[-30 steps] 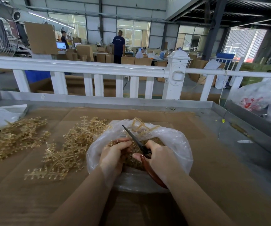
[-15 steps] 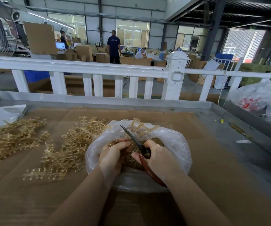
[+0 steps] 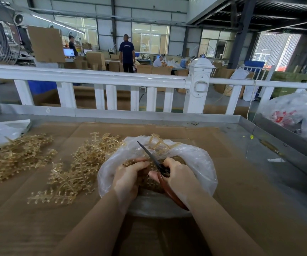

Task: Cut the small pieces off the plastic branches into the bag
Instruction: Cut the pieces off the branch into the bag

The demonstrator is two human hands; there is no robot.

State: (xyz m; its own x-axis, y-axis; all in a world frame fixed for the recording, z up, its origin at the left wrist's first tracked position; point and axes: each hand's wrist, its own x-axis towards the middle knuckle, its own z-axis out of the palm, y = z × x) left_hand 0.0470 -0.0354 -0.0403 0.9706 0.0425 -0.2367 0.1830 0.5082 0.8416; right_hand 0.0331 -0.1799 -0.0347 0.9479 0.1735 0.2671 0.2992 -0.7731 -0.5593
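Two hands, one pair of scissors, one open clear bag. Two loose heaps of gold plastic branches, left of frame. Three people beyond.

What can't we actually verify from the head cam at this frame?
All in the head view:
- Where the branch is gripped: hidden under the left hand, curled into the bag.
- Blade contact: the scissors blades look closed, but whether they touch a stem is hidden behind the bag rim.
- Scissor handles: mostly covered by the right hand.
- How full the bag is: blurred by the plastic and blocked by both hands.
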